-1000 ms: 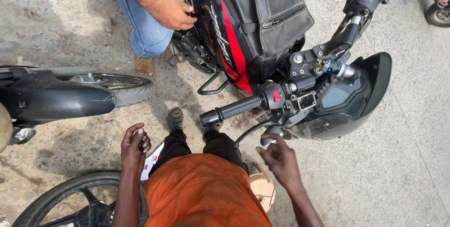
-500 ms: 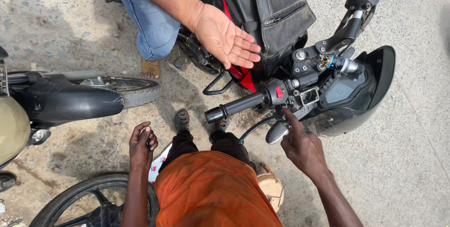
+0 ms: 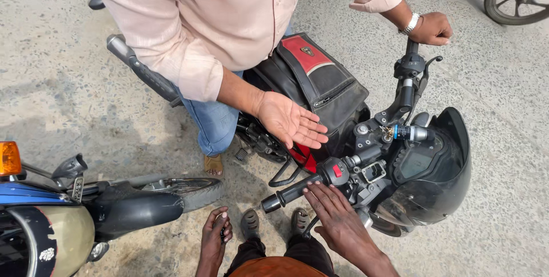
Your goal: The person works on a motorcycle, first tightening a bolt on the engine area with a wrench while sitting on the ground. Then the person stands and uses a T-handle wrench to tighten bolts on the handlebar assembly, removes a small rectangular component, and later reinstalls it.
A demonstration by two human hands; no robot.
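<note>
The right hand [image 3: 342, 220] lies flat and open with its fingers touching the handlebar grip [image 3: 291, 193], the left hand [image 3: 215, 238] curls loosely just below it, maybe holding something small, and a hard push could tip the bike [image 3: 423, 168] over

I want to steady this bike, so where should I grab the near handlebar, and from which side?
Take the black rubber grip, between its open end and the switch housing with the red button. Come from the near side, probably with the right hand, which already lies beside it. The grip is a bare, round bar slanting down to the left, so the fingers can wrap it fully.
</note>
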